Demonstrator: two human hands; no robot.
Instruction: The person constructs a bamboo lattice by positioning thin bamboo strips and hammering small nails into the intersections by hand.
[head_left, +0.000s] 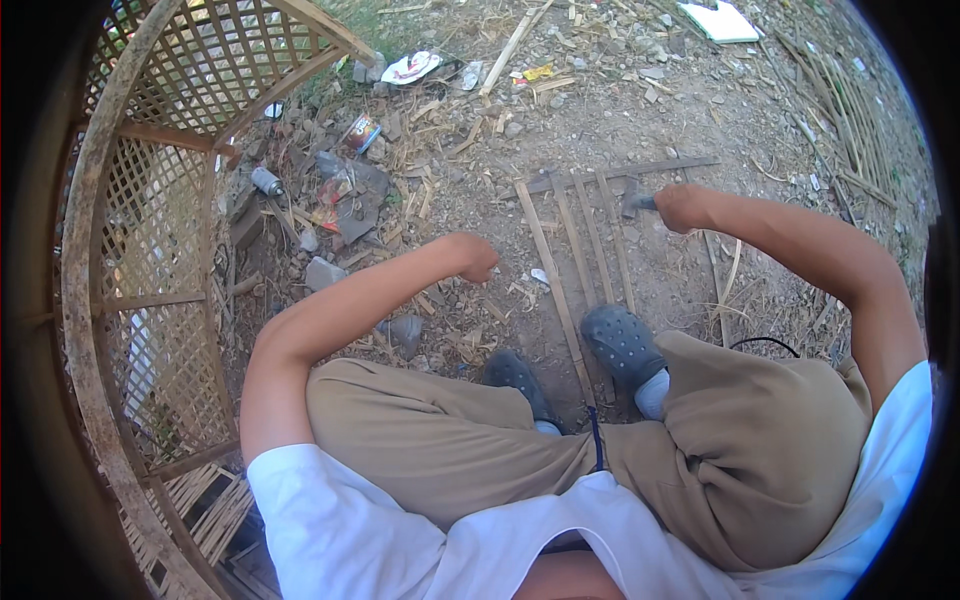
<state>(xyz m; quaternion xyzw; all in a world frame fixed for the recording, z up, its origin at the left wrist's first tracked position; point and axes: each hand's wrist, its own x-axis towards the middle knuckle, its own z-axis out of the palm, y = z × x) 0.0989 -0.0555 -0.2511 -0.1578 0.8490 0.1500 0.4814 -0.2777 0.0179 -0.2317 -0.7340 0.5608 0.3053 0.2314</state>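
Below me, thin wooden slats (574, 240) lie side by side on the dirt, their far ends meeting a crosswise wooden strip (680, 164). My right hand (683, 208) is closed around a hammer (634, 197), whose dark head is just beside the slats near the crosswise strip. My left hand (478, 258) is curled closed, left of the long left slat (548, 260) and apart from it. Whatever its fingers may hold is hidden. One more slat (716, 280) lies farther right, below my right forearm.
My clogs (622, 345) are close to the slats' near ends. A wooden lattice frame (150, 200) stands along the left. Rubble, a spray can (267, 181), a tin (362, 133) and plastic scraps litter the ground beside it. A pile of thin sticks (845, 110) lies far right.
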